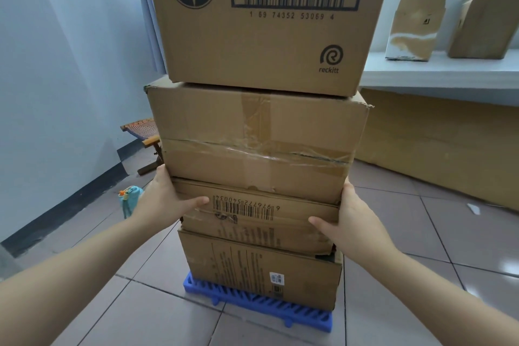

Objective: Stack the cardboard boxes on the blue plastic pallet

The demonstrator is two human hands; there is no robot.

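A tall stack of cardboard boxes stands on the blue plastic pallet (252, 307) on the tiled floor. The bottom box (261, 270) carries a small white label. On it lies a flat box with a barcode (252, 219). Above that sits a taped box (258, 140), and a Dettol box (266, 22) tops the stack. My left hand (165, 199) presses the left side of the barcode box, thumb across its front. My right hand (354, 222) grips its right side, thumb on the front face.
A white shelf (438, 73) at the right holds two leaning cardboard pieces (415, 22). A large flat cardboard sheet (438, 143) leans under it. A folding stool (146, 135) and a teal bottle (129, 199) stand at the left by the wall.
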